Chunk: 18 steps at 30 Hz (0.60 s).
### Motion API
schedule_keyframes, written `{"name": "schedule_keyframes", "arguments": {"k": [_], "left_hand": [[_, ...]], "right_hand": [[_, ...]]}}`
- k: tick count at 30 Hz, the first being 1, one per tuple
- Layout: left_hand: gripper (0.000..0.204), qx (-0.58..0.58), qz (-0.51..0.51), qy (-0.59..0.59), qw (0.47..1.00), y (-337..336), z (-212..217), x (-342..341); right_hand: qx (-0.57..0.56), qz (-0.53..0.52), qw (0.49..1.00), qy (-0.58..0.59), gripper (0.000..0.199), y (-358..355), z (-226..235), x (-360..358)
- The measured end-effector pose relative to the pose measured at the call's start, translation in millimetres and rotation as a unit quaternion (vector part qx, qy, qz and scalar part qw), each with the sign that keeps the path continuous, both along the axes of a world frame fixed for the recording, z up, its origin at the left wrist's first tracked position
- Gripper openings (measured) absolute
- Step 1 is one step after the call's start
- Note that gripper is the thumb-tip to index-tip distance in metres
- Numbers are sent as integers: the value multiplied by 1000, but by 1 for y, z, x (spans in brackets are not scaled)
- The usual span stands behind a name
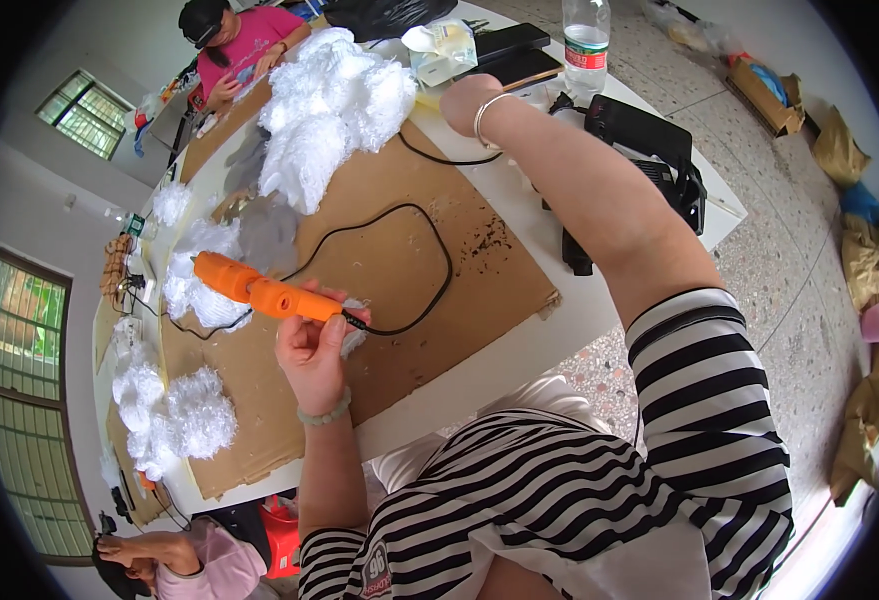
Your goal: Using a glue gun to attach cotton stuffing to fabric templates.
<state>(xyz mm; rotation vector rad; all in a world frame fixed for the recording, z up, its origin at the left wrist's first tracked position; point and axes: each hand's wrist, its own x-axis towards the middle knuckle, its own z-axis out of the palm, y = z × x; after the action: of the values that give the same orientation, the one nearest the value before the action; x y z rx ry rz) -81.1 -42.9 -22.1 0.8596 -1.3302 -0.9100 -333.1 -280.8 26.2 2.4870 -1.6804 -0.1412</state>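
Note:
My left hand (309,350) is wrapped round the handle of an orange hot glue gun (227,277), held over the cardboard sheet (414,310). A black cord (449,265) runs from its handle and loops across the cardboard. My right hand (471,103) is stretched out to the far right side of the table, beside a yellowish-white box (442,48). Its fingers are hidden, and whether they hold anything does not show. A large heap of white stringy fibre (329,115) lies beyond my hands. A smaller tuft (204,275) is behind the glue gun.
More fibre clumps (199,412) lie at the left. Black cases (639,130) and a water bottle (586,50) stand at the right, near a thin wooden stick (534,78). One person in pink (249,45) works across the table; another (194,565) sits at the lower left.

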Motion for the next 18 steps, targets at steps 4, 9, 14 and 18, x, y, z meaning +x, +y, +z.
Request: {"name": "schedule_keyframes", "arguments": {"k": [4,9,14,18], "left_hand": [[43,0,-13,6,1000,2,4,-1],[42,3,-33,47,998,4,8,-2],[43,6,-46,66,997,2,9,-4],[42,11,-20,77,997,5,8,5]], "right_hand": [[45,-30,995,-87,26,17,42,-7],[-58,-24,998,-28,25,3,60,-8],[17,-68,997,-43,20,-7,91,-9],[-97,-17,991,93,21,32,121,-8]]}}
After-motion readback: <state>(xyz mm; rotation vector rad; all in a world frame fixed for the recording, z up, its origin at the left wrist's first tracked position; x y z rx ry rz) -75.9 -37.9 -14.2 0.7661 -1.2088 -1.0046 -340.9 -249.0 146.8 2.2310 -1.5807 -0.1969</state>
